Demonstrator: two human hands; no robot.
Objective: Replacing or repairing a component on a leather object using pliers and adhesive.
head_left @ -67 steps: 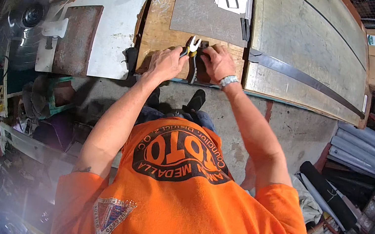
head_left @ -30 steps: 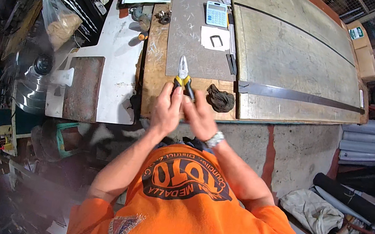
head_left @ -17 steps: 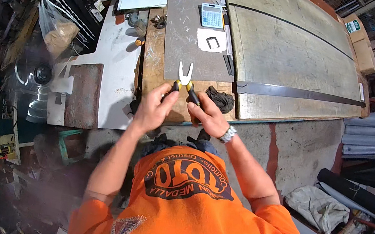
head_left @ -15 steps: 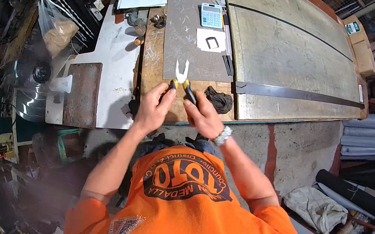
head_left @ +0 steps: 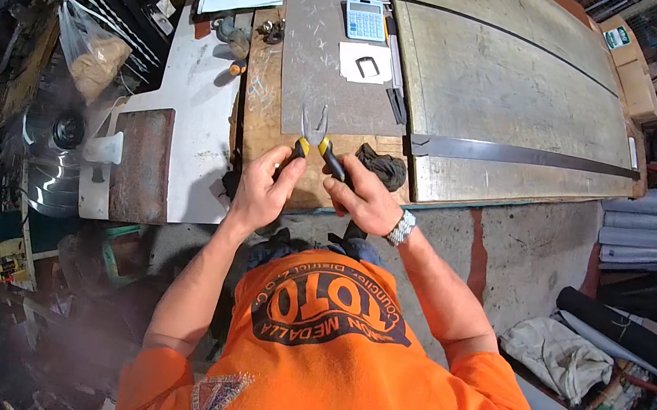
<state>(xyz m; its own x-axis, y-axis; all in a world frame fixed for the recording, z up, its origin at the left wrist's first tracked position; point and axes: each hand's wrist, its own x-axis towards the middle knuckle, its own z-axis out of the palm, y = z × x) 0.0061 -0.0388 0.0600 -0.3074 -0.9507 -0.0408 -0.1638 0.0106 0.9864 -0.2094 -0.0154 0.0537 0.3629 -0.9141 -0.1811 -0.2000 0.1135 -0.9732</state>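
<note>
A pair of pliers [head_left: 313,136] with black and yellow handles is held between my two hands, its jaws spread and pointing away from me. My left hand [head_left: 267,185] is closed around the left handle. The right handle is gripped by my right hand [head_left: 366,200], with a metal watch on that wrist. Just right of the pliers lies a crumpled dark cloth [head_left: 380,167]. Beyond the jaws, a grey sheet [head_left: 318,63] with chalk-like marks covers part of the wooden bench [head_left: 259,127].
On the grey sheet are a light blue calculator [head_left: 366,19] and a white paper [head_left: 352,61] bearing a small black frame-shaped piece. A large metal-topped table [head_left: 524,90] stands to the right. At left are a rusty plate [head_left: 142,163] and a plastic bag [head_left: 97,63]. Grey rolls [head_left: 652,229] lie far right.
The pliers have turned slightly in my hands, and their jaws catch the light less brightly. My hands keep their hold on the handles. The whole view has shifted a little.
</note>
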